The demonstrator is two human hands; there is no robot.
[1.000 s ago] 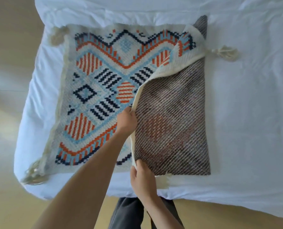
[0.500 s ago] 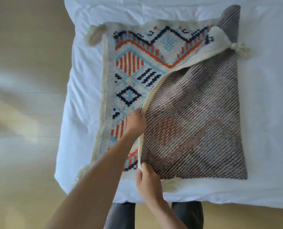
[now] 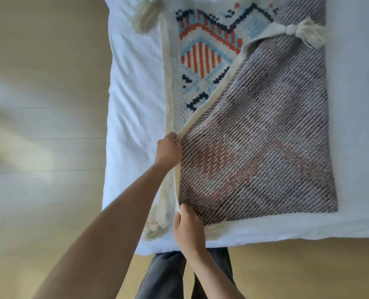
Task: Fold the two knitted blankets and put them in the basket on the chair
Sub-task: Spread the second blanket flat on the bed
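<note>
a knitted blanket (image 3: 254,130) lies spread on a bed (image 3: 134,100) with a white sheet. a large part of it is folded over, so its grey, diagonally ribbed back faces up, with faint orange showing through. the edge of that fold, a cream border (image 3: 218,93), runs on a slant from 1 o'clock down to 7 o'clock. beyond it, toward 11 o'clock, the patterned face (image 3: 203,59) shows in orange, light blue, navy and white.

the left hand (image 3: 168,151) is at the 9 o'clock side of the folded part, with its fingers curled around the cream border. the right hand (image 3: 187,227) is at 7 o'clock, close to the near edge of the bed, and pinches the same border between thumb and fingers. the 2 hands are apart, each clamped on the blanket, the left one farther from the person.

a cream tassel (image 3: 144,16) lies on the sheet at 11 o'clock. another tassel (image 3: 306,33) rests on the grey back at 1 o'clock. a third tassel (image 3: 155,228) sits at the near edge of the bed, just beside the right hand on its 9 o'clock side.

a pale wooden floor (image 3: 39,72) fills the 9 o'clock side, and dark trousers (image 3: 166,275) show at 6 o'clock.
</note>
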